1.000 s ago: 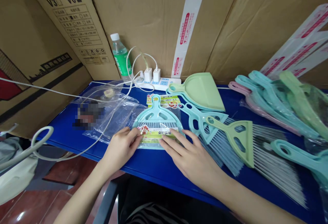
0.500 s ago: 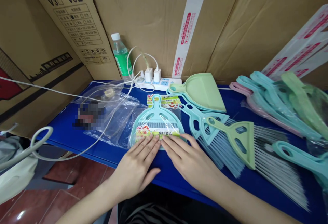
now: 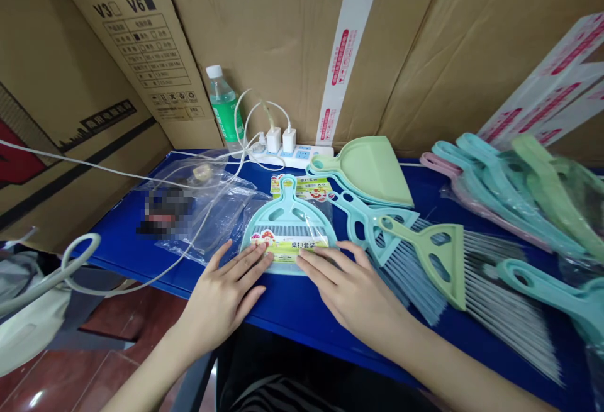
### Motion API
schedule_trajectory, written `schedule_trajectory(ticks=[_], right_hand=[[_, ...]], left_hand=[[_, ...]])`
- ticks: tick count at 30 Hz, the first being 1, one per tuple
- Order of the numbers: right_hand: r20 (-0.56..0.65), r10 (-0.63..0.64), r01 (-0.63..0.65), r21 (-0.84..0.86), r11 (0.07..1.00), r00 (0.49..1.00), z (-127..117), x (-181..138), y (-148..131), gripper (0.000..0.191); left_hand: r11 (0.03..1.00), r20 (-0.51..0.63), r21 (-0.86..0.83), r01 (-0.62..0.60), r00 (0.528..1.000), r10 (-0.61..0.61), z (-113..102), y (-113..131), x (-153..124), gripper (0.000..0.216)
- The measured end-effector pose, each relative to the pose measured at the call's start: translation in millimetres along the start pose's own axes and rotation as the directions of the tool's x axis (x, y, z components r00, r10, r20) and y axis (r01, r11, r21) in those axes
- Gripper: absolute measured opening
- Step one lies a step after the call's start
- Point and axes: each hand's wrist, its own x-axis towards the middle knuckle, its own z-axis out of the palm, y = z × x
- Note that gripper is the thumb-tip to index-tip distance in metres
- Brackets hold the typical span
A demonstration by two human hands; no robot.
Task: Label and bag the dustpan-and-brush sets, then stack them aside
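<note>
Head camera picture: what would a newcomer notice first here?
Two hands, left hand and right hand, press flat on a bagged teal dustpan at the blue table's near edge. Loose brushes and a green dustpan lie to the right, with cardboard boxes behind.

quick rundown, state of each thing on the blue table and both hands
left hand: open, flat, fingertips on bagged dustpan set
right hand: open, flat, fingertips on set
bagged dustpan set: lying flat in clear bag
green dustpan: loose, unbagged
green brush: loose, lying across the teal brush
water bottle: upright, capped
power strip: two chargers plugged in
</note>
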Motion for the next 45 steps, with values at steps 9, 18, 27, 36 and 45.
schedule_trajectory(ticks=[9,18,27,36,45], right_hand=[[-0.046,0.03,-0.027,0.07,0.997,0.998,-4.7,0.3,6.4,0.031],[-0.04,0.047,-0.044,0.075,0.996,0.998,-4.9,-3.9,8.6,0.03],[0.031,0.062,-0.063,0.038,0.997,0.998,-1.0,-5.1,2.7,0.028],[0.1,0.069,-0.07,0.011,0.997,0.993,-1.7,-2.6,1.2,0.035],[0.065,0.085,-0.088,0.047,0.995,0.994,-2.5,-2.9,3.1,0.029]], left_hand=[[1.0,-0.02,0.026,-0.013,1.0,0.014,1.0,-0.7,2.1,0.038],[1.0,-0.005,-0.017,-0.005,1.0,0.005,1.1,-1.4,3.3,0.037],[1.0,-0.015,0.013,-0.018,1.0,0.018,-2.0,-0.4,5.6,0.036],[0.998,-0.063,0.054,-0.036,0.997,0.04,4.6,22.2,24.1,0.039],[0.995,0.014,-0.081,-0.052,0.998,0.053,3.8,11.6,19.1,0.039]])
